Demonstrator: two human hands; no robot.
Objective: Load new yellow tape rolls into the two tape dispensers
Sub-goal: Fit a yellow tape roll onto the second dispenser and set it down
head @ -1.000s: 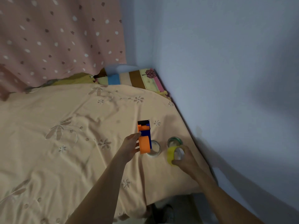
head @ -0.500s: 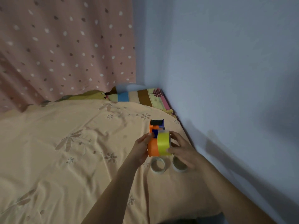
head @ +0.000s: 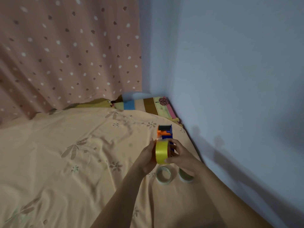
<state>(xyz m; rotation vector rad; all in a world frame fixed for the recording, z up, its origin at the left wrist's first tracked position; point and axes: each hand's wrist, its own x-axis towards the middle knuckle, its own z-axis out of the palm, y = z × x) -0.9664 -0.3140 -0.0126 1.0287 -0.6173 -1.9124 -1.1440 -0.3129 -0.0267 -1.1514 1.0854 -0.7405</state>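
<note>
An orange and blue tape dispenser (head: 165, 133) is held above the bed. My left hand (head: 147, 157) grips it from the left side. A yellow tape roll (head: 161, 152) now covers the dispenser's orange hub. My right hand (head: 178, 153) holds that roll from the right, fingers around its edge and the blue side plate. Two pale, nearly empty tape rolls lie flat on the sheet just below my hands, one on the left (head: 163, 175) and one on the right (head: 185, 176), the latter partly behind my right wrist. A second dispenser is not in view.
The bed has a peach floral sheet (head: 65, 153). A striped pillow (head: 148, 104) lies in the far corner. A pink dotted curtain (head: 65, 55) hangs behind the bed and a pale blue wall (head: 238, 79) runs along its right edge.
My right hand picked the yellow roll up from the sheet, brought it to the dispenser's right side, and now the roll sits over the orange hub. Both hands rose above the pale rolls.
</note>
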